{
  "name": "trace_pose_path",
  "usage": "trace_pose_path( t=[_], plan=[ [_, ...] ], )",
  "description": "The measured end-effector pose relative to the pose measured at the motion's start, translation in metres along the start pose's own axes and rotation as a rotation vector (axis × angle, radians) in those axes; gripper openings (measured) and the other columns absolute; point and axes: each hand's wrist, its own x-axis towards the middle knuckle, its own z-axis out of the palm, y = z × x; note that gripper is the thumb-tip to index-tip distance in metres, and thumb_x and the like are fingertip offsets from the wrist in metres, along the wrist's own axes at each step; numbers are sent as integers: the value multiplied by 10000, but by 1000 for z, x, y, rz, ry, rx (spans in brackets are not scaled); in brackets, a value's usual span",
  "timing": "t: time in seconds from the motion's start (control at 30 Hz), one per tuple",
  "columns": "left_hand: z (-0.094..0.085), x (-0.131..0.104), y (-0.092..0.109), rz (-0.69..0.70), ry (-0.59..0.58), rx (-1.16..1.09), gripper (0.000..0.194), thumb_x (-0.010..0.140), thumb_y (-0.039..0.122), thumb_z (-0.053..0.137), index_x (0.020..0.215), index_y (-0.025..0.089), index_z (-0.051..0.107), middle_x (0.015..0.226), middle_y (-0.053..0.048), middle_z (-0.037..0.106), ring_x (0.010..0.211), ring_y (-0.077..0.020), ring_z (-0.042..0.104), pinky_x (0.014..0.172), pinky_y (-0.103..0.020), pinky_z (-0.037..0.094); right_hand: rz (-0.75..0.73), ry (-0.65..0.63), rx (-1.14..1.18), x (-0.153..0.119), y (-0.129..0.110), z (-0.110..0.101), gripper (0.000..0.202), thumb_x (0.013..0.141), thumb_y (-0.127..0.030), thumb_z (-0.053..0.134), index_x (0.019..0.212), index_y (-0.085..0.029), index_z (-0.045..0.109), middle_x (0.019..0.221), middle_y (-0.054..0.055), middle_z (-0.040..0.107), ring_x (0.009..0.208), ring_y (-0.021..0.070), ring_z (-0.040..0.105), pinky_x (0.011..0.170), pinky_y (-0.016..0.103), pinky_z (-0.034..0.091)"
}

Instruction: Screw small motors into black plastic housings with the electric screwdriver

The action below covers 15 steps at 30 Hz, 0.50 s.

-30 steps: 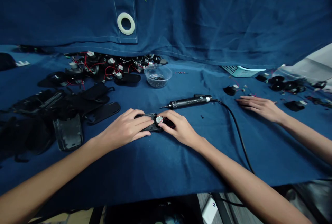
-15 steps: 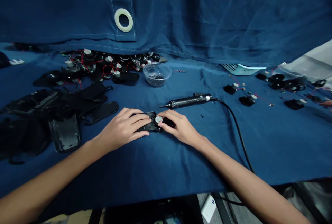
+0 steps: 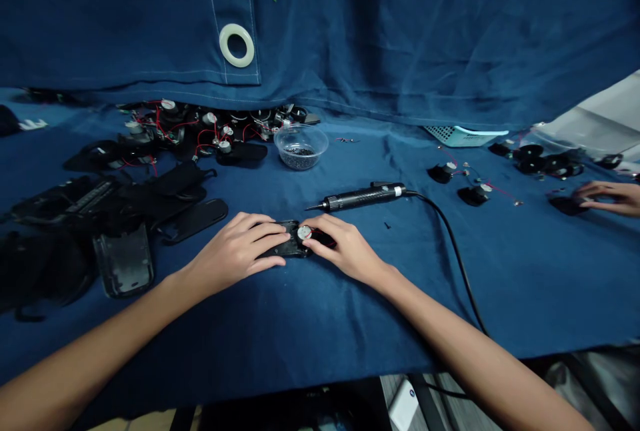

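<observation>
My left hand (image 3: 249, 243) lies over a black plastic housing half (image 3: 287, 244) on the blue cloth, its fingers stretched along the shell and holding it down. At the housing's right end, my right hand (image 3: 340, 244) has thumb and forefinger closed around a small round silver motor (image 3: 303, 232). Red wire shows beside the motor, partly under the right fingers. Just beyond the hands lies a black electric screwdriver (image 3: 363, 197), its bit pointing left and its cable running off to the right. A small dark screw (image 3: 387, 225) rests on the cloth right of my right hand.
A clear plastic bowl (image 3: 301, 148) holds many small dark screws. Black housing parts (image 3: 125, 261) and wired motor assemblies (image 3: 210, 131) are heaped at left. A light-blue basket (image 3: 465, 136) stands at back right. Another person's hand (image 3: 610, 198) touches a black part at far right.
The other person's hand has come further into view at far right, onto a black part there. My hands keep nearly the same hold; the view has shifted slightly.
</observation>
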Motion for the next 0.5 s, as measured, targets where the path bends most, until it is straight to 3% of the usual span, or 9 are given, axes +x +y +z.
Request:
trace_pose_path(
  t=[0.5],
  plan=[
    [-5, 5, 2, 31, -69, 42, 349, 924, 364, 596, 1212, 167, 595, 1159, -67, 669, 1126, -240, 549, 930, -390, 447, 15, -3, -15, 0, 0, -1, 259, 952, -354, 520, 1163, -221, 589, 1130, 45, 652, 1024, 167, 615, 923, 327, 486]
  ],
)
